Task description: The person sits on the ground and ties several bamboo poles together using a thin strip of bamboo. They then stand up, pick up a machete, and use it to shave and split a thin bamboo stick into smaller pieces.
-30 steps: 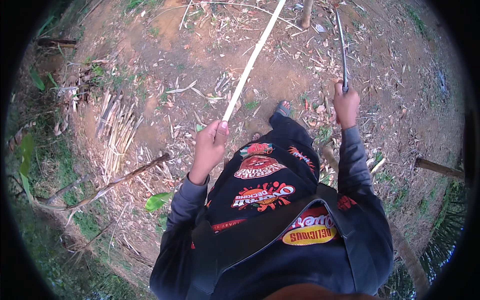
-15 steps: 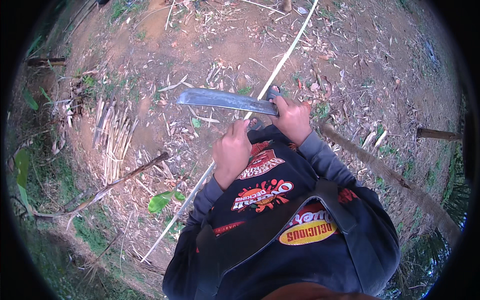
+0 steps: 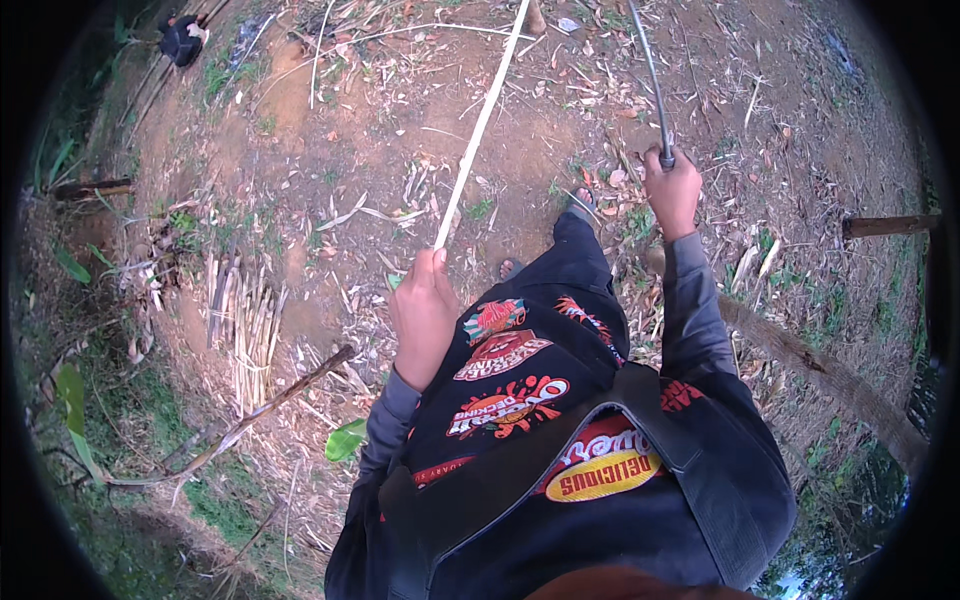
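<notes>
A long pale strip, looking like split bamboo (image 3: pixel 487 110), runs from my left hand (image 3: pixel 425 310) up past the top edge of the view. My left fingers pinch it at its near end. My right hand (image 3: pixel 674 190) is wrapped round the handle of a machete (image 3: pixel 652 70). Its blade shows nearly edge-on, pointing forward and away from me, and its tip reaches the top edge. The blade and strip are well apart, with bare soil between them.
A tied bundle of thin split sticks (image 3: pixel 245 335) lies on the ground at left. Near it a crooked branch (image 3: pixel 270 405) juts in. A thick pole (image 3: pixel 815 360) slants along my right side. Short wooden posts (image 3: pixel 885 227) stand at the edges. Dry leaves litter the soil.
My right hand moved right and forward, swinging the machete from lying across the strip to pointing ahead. My left hand shifted left, and the strip no longer trails behind it.
</notes>
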A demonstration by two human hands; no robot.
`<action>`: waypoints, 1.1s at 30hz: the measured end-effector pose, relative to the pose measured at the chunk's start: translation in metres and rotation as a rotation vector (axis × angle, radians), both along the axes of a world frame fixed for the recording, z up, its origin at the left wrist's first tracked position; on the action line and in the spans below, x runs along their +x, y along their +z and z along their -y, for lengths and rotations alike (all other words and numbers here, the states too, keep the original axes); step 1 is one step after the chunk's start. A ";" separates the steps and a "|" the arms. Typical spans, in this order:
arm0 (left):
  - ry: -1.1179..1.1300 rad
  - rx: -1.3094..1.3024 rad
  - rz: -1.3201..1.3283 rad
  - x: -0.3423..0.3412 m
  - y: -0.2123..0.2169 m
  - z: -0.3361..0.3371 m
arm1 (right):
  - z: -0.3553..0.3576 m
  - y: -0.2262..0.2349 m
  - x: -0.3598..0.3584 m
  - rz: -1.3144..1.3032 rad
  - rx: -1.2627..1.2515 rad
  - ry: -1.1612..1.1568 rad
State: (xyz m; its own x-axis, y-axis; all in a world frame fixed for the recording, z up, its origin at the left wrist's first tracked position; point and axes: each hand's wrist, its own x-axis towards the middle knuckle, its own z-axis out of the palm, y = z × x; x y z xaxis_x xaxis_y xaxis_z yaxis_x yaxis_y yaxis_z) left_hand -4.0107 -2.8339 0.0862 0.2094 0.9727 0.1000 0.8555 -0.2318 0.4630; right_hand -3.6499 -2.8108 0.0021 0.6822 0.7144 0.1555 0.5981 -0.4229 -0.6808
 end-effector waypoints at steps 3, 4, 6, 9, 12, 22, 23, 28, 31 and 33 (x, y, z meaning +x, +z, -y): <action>-0.025 -0.043 0.120 0.045 -0.005 -0.036 | -0.017 0.026 -0.045 0.093 0.141 0.261; -0.039 -0.112 0.217 0.061 0.003 -0.045 | -0.029 0.035 -0.045 0.124 0.136 0.312; -0.094 -0.207 0.347 0.082 0.001 -0.066 | -0.048 0.049 -0.032 0.199 0.109 0.423; -0.144 -0.276 0.429 0.121 0.005 -0.092 | -0.084 0.050 0.028 0.303 0.194 0.411; -0.223 -0.177 0.329 0.153 0.020 -0.110 | -0.117 0.040 0.118 0.410 0.042 0.252; -0.296 -0.164 0.230 0.257 0.020 -0.173 | -0.157 0.052 0.222 0.229 0.219 0.303; -0.315 -0.160 0.231 0.268 0.024 -0.177 | -0.159 0.049 0.232 0.315 0.175 0.340; -0.388 -0.106 0.253 0.316 0.019 -0.196 | -0.183 -0.001 0.317 0.327 -0.167 0.227; -0.224 -0.256 0.321 0.281 0.029 -0.196 | -0.180 -0.051 0.449 0.029 -0.356 -0.434; -0.259 -0.336 0.324 0.277 0.006 -0.238 | -0.163 -0.061 0.511 0.109 -0.268 -0.532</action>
